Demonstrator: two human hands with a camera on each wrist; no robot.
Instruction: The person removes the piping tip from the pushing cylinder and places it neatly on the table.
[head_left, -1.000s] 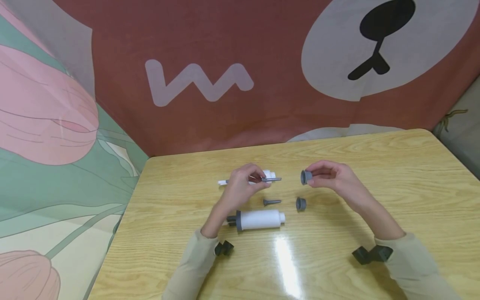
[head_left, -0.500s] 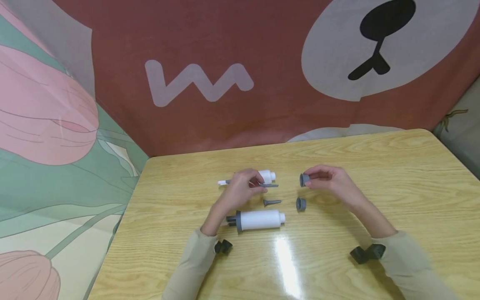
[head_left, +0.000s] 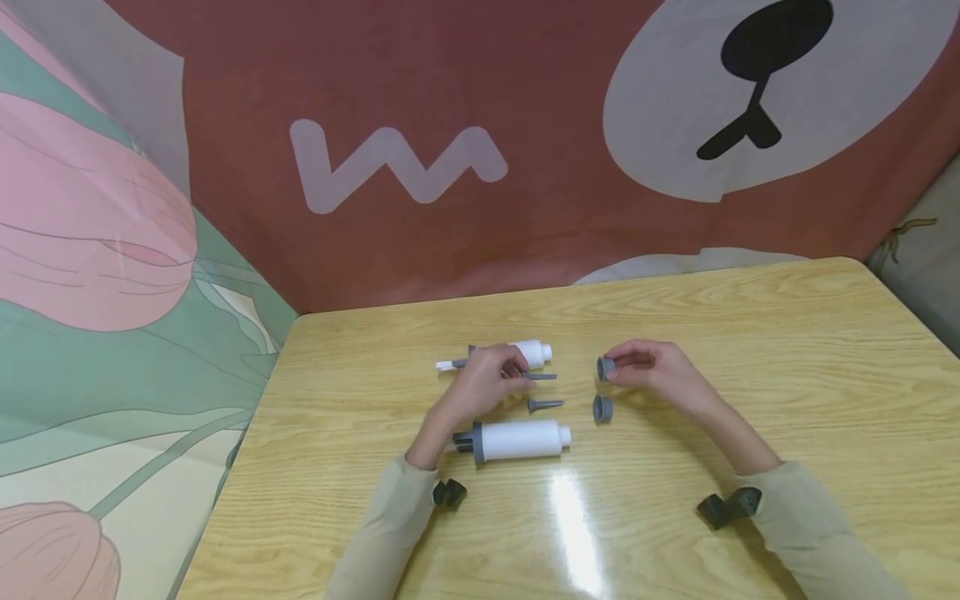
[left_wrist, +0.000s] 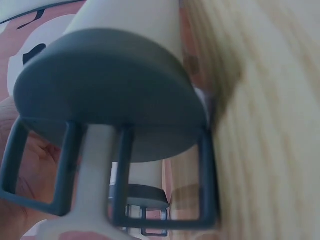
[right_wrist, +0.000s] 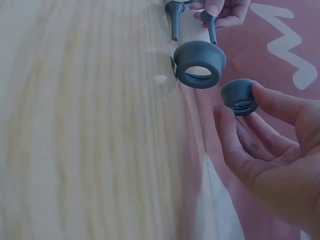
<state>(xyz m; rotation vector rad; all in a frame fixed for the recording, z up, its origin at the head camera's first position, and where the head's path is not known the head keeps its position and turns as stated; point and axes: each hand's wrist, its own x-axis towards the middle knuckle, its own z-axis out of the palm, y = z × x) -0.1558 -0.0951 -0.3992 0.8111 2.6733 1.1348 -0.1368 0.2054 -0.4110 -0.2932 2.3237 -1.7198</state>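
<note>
My left hand pinches a slim grey nozzle by its wide end; its narrow end points right. Between my right fingers and thumb is a grey threaded ring, my right hand being behind it to the right. Closer to me lie a second grey ring and a second nozzle. A white syringe-like barrel with a grey handled flange lies nearest. Partly behind my left hand is another such white barrel. Whether the held pieces touch the table cannot be told.
The pieces lie on a wood-grain table, its far edge against a red printed cloth. A flowered cloth hangs on the left. Black wrist-worn blocks stick out from the sleeves.
Both hands have come slightly nearer to me and lower, still holding the nozzle and the ring. The right hand's ring has drawn close to the ring on the table. Other pieces have not moved.
</note>
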